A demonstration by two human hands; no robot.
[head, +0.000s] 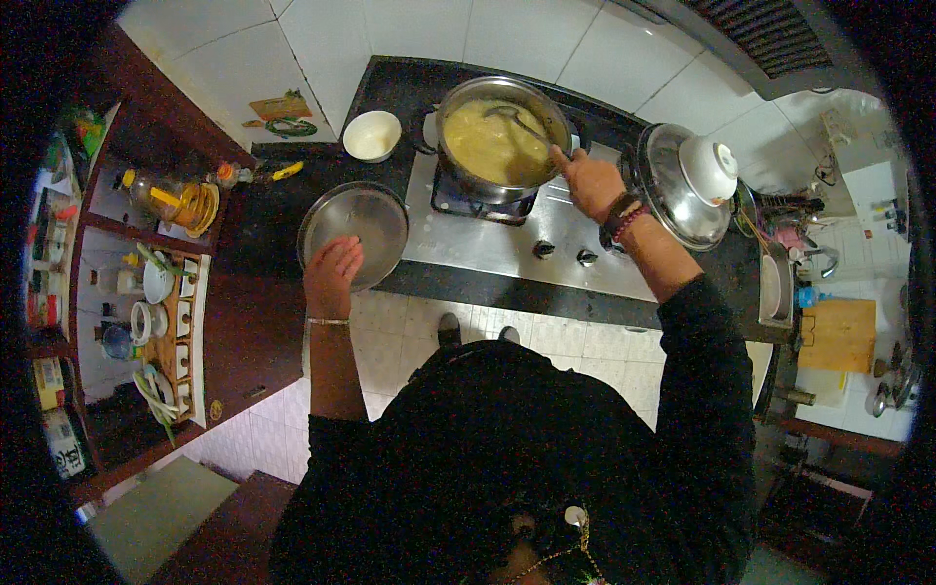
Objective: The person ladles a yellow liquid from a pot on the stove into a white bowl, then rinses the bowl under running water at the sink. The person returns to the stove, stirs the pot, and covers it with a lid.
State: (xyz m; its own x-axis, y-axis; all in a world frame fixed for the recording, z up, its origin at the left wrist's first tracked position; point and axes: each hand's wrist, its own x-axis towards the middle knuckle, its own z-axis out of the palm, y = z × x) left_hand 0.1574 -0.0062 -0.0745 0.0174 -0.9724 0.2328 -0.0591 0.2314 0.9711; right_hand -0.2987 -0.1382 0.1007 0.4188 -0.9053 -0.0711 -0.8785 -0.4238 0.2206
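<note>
A steel pot (pixel 501 179) with yellowish soup or porridge stands on the gas stove (pixel 468 241). My right hand (pixel 594 183), beaded bracelets at its wrist, grips the handle of a ladle (pixel 504 113) whose head rests in the liquid. My left hand (pixel 335 269) is over a round metal lid or shallow pan (pixel 369 227) at the stove's left; its fingers are extended and close together, and whether they touch the metal is unclear. A white bowl (pixel 371 135), pale inside, sits on the black counter left of the pot.
Right of the stove lies a large domed steel lid (pixel 669 168) with a white bowl (pixel 708 170) upside down on it. Farther right are a faucet (pixel 825 259) and a wooden cutting board (pixel 837 335). At the left, an oil bottle (pixel 172 201) and a rack of dishes (pixel 183 329) stand in a dark cabinet.
</note>
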